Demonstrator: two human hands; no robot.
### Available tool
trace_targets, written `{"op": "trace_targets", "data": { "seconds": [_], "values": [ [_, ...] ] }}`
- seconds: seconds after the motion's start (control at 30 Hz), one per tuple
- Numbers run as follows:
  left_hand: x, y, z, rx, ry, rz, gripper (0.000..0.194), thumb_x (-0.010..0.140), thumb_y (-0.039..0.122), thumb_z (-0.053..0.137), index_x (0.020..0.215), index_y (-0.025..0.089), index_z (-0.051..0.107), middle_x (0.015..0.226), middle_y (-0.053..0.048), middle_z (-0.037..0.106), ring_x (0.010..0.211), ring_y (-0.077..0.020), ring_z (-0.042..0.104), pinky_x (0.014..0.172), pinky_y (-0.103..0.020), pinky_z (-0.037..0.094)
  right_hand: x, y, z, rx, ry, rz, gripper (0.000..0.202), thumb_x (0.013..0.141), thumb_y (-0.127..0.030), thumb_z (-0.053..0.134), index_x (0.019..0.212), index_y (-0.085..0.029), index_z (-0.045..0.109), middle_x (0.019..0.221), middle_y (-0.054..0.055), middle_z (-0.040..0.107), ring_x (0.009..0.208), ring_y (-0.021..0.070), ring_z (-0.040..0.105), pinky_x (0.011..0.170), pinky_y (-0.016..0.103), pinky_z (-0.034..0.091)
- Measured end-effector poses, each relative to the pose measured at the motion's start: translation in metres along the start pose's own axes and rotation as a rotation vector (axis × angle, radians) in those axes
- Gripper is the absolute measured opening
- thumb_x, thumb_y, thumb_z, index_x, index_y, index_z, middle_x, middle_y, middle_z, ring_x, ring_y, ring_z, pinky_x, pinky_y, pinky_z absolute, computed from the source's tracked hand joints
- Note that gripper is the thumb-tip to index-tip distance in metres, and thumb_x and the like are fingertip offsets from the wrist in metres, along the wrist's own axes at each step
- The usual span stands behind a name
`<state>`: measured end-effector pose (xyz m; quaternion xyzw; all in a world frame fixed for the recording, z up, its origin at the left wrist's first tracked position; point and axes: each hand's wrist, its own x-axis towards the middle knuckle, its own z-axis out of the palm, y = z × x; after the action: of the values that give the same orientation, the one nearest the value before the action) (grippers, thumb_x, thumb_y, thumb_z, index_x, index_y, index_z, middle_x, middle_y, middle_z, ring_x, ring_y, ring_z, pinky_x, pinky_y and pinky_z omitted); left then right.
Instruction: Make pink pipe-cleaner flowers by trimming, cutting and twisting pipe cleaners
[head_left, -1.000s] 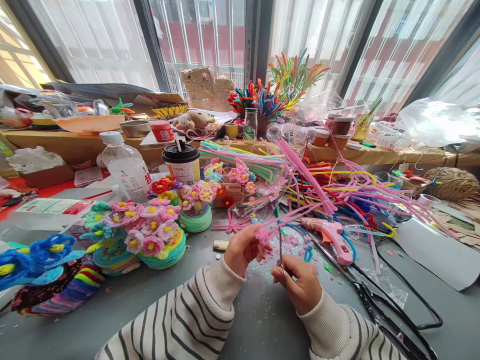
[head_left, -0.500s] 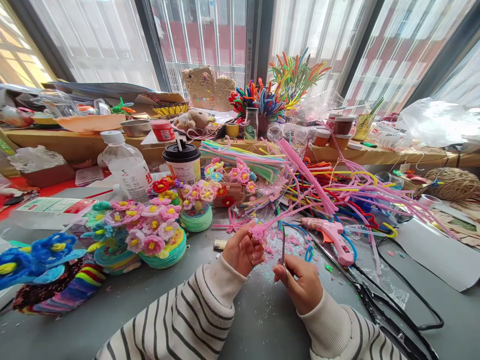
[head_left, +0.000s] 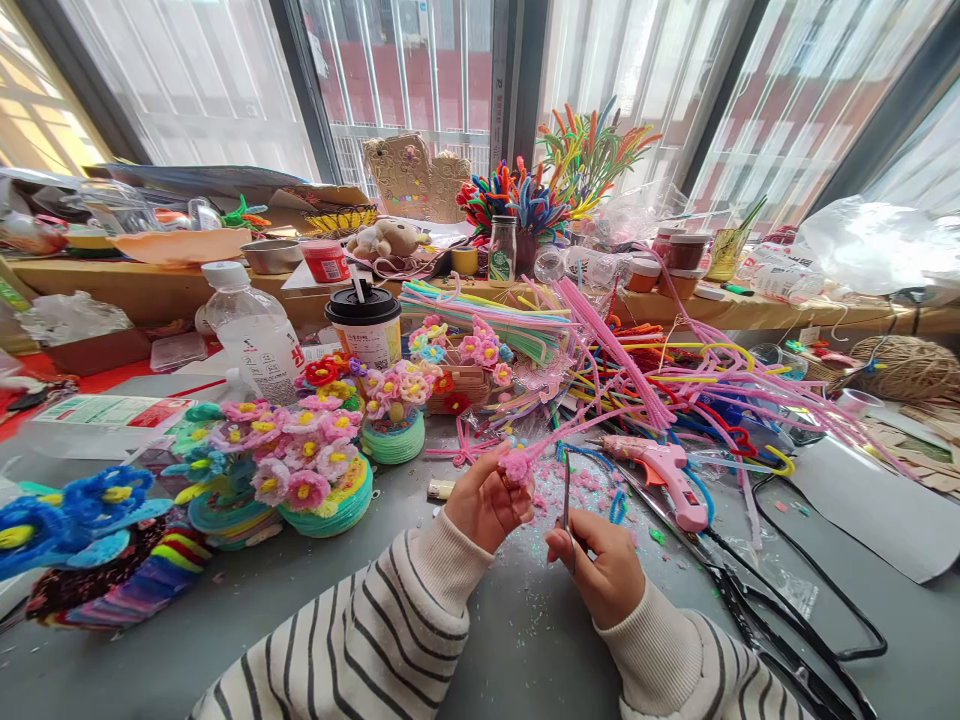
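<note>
Near the middle, my left hand [head_left: 489, 502] is closed round a fluffy pink pipe-cleaner piece [head_left: 516, 466], pinched between thumb and fingers. Long pink strands run from it up to the right. My right hand [head_left: 600, 560] is closed on scissors [head_left: 568, 500], whose blades point upward beside the pink piece without touching it. Pink fluff scraps [head_left: 589, 488] and glitter lie on the grey table [head_left: 517, 650] between and beyond my hands.
Pipe-cleaner flower pots [head_left: 326, 500] stand at the left, with a bottle [head_left: 259, 340] and lidded cup [head_left: 365, 325] behind. At the right are a pink glue gun [head_left: 664, 475], black cable [head_left: 862, 640], white paper [head_left: 881, 505] and pink pipe cleaners [head_left: 615, 350].
</note>
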<state>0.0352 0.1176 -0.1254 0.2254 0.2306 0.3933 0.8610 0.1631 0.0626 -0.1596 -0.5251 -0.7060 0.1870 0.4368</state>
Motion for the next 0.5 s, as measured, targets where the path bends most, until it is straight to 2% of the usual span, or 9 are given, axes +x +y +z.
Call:
{"op": "trace_targets", "data": {
  "seconds": [0.1, 0.2, 0.5],
  "values": [
    [-0.0003, 0.0012, 0.0025, -0.019, 0.141, 0.06, 0.024, 0.072, 0.031, 0.045, 0.058, 0.012, 0.05, 0.051, -0.002, 0.057, 0.047, -0.0094, 0.054, 0.051, -0.022, 0.045, 0.0002, -0.0013, -0.0003, 0.024, 0.0, 0.012, 0.047, 0.075, -0.049, 0.031, 0.047, -0.016, 0.05, 0.042, 0.0, 0.05, 0.039, 0.0091, 0.043, 0.04, 0.018, 0.032],
    [0.0004, 0.0025, 0.0039, -0.046, 0.232, 0.11, 0.024, 0.074, 0.029, 0.042, 0.062, 0.011, 0.053, 0.057, -0.004, 0.061, 0.055, -0.0117, 0.058, 0.058, -0.023, 0.047, 0.0006, -0.0021, -0.0006, 0.025, 0.002, 0.017, 0.047, 0.075, -0.049, 0.031, 0.047, -0.016, 0.05, 0.041, 0.0, 0.05, 0.039, 0.0093, 0.044, 0.041, 0.018, 0.033],
    [0.0017, 0.0034, 0.002, -0.063, 0.227, 0.118, 0.023, 0.073, 0.027, 0.044, 0.067, 0.008, 0.055, 0.065, -0.006, 0.062, 0.064, -0.0132, 0.059, 0.065, -0.023, 0.047, 0.0004, -0.0018, -0.0006, 0.011, -0.004, 0.024, 0.047, 0.075, -0.049, 0.03, 0.048, -0.016, 0.05, 0.042, 0.0, 0.05, 0.04, 0.0096, 0.044, 0.04, 0.019, 0.034]
  ]
}}
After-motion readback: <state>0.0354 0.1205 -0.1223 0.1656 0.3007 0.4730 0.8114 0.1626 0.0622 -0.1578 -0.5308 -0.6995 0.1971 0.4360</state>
